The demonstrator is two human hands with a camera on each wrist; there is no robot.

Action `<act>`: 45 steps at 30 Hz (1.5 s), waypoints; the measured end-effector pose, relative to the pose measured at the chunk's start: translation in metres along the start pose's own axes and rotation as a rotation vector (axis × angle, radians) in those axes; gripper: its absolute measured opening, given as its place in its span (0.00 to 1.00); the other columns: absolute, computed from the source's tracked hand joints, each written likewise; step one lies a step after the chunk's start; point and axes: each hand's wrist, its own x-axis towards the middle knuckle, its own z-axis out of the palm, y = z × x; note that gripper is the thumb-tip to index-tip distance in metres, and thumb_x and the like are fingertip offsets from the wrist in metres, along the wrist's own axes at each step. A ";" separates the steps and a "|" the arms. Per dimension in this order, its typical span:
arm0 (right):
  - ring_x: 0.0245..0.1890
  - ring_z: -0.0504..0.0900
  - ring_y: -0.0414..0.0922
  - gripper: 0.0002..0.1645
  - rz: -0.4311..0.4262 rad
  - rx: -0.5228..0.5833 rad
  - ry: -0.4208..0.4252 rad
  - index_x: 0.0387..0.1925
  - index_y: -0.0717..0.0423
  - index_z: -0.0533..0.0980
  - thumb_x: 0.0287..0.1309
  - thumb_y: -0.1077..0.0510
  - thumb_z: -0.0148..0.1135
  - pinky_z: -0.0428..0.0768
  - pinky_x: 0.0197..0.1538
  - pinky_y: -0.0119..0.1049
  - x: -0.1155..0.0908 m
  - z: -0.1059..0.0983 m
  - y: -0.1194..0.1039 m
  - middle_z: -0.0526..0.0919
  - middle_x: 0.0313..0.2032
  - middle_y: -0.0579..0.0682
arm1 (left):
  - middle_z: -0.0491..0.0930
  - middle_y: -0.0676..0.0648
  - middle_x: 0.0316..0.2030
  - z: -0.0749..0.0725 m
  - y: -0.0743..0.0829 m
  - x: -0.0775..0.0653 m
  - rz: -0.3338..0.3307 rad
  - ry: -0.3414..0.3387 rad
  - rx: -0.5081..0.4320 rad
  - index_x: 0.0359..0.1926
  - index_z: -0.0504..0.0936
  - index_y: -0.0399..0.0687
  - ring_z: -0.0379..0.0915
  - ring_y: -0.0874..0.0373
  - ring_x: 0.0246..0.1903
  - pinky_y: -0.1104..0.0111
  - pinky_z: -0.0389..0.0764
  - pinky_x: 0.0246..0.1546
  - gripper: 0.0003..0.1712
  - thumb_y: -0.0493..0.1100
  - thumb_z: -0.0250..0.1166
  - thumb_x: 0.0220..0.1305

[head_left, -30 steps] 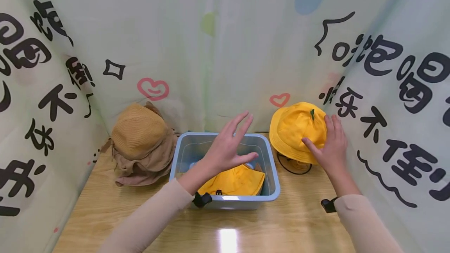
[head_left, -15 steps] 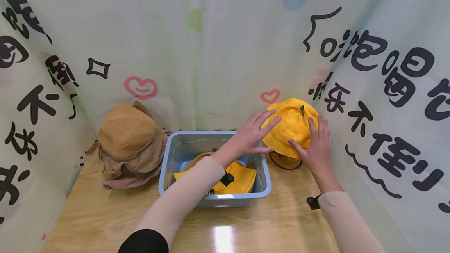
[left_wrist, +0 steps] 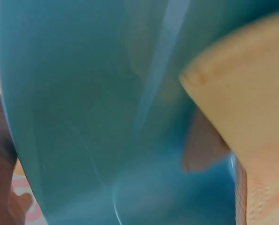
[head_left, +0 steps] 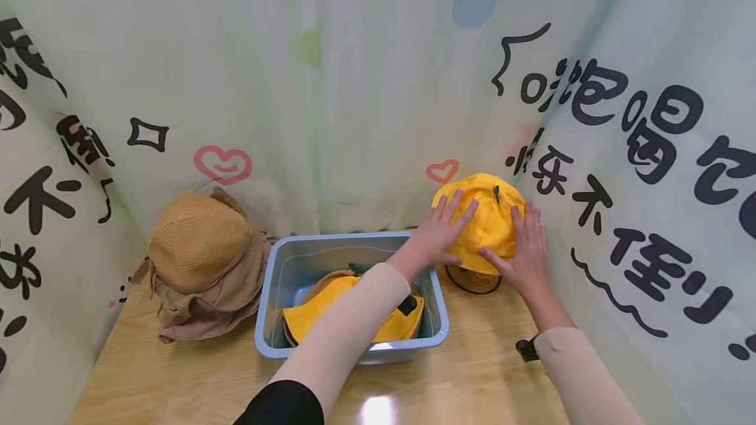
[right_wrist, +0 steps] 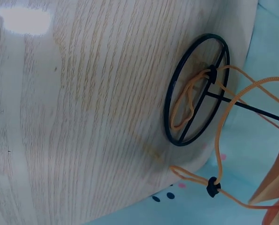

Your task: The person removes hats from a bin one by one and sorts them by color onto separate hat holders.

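A yellow bucket hat (head_left: 487, 215) with a small green sprout on top sits on a black wire stand (head_left: 475, 292) at the right. My left hand (head_left: 437, 235) lies against the hat's left side, fingers spread and fairly straight. On the right side my right hand (head_left: 522, 254) touches it, thumb in front and fingers along the edge. The right wrist view shows the stand's round base (right_wrist: 166, 105) and orange cords (right_wrist: 219, 140) with black toggles hanging beside it. My left forearm crosses over a blue plastic bin (head_left: 295, 239), partly hiding a second yellow hat (head_left: 313, 310) inside.
At the left stands a pile of hats: a tan woven one (head_left: 195, 241) over brownish fabric ones (head_left: 207, 310). A printed curtain (head_left: 354, 117) encloses the back and sides of the wooden table (head_left: 461, 372), close to the yellow hat.
My left hand has moved right, from above the bin to the yellow hat's left side. My right hand stays at the hat's right side. The head view has shifted rightward.
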 end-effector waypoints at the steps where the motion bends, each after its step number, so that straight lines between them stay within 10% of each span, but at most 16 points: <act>1: 0.78 0.37 0.63 0.66 0.009 0.000 -0.008 0.79 0.42 0.45 0.48 0.13 0.49 0.45 0.70 0.72 -0.002 0.000 0.000 0.38 0.80 0.54 | 0.15 0.41 0.77 0.001 0.004 0.001 -0.020 -0.020 -0.026 0.77 0.20 0.66 0.30 0.37 0.78 0.49 0.55 0.73 0.74 0.67 0.72 0.54; 20: 0.74 0.46 0.72 0.66 -0.006 0.115 -0.057 0.79 0.41 0.46 0.48 0.21 0.64 0.53 0.68 0.73 0.004 0.007 0.008 0.38 0.79 0.57 | 0.05 0.43 0.73 0.011 0.006 0.029 -0.027 -0.068 -0.171 0.75 0.20 0.80 0.35 0.40 0.78 0.57 0.62 0.71 0.76 0.53 0.77 0.52; 36: 0.73 0.51 0.72 0.74 0.067 0.106 -0.132 0.79 0.39 0.45 0.39 0.50 0.84 0.63 0.62 0.73 -0.005 0.016 0.012 0.31 0.80 0.53 | 0.49 0.37 0.76 0.009 0.006 0.025 -0.100 -0.129 -0.153 0.74 0.24 0.83 0.59 0.44 0.71 0.57 0.73 0.64 0.70 0.46 0.74 0.59; 45: 0.76 0.41 0.69 0.71 0.058 0.139 -0.074 0.79 0.39 0.42 0.44 0.30 0.75 0.54 0.66 0.74 0.006 0.008 0.008 0.30 0.79 0.59 | 0.37 0.37 0.79 -0.003 0.001 0.028 -0.061 -0.025 -0.317 0.73 0.14 0.76 0.65 0.45 0.69 0.61 0.77 0.60 0.76 0.53 0.75 0.56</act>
